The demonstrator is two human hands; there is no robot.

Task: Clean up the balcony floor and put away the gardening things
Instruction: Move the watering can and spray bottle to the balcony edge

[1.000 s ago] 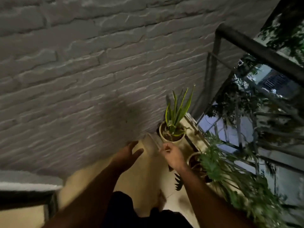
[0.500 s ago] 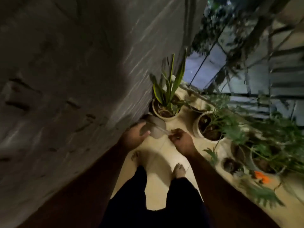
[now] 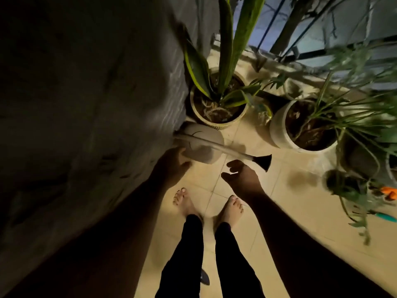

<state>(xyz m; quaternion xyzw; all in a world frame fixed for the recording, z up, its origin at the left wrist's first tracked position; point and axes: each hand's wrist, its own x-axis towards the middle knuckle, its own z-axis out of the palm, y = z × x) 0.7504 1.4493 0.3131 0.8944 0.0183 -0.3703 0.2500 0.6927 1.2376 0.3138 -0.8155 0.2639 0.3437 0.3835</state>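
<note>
So the watering can (image 3: 199, 145) was now down on the floor (image 3: 279, 211) against the wall (image 3: 86, 104), just below the snake plant pot (image 3: 217, 108). Right hand (image 3: 242, 179) had let go of the spout, fingers loosely curled, holding nothing. Left hand (image 3: 174, 164) still rested on the body. Looked basically parked.

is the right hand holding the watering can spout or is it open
Open: the right hand hovers with loosely curled fingers just below the watering can's spout, touching nothing.
</note>
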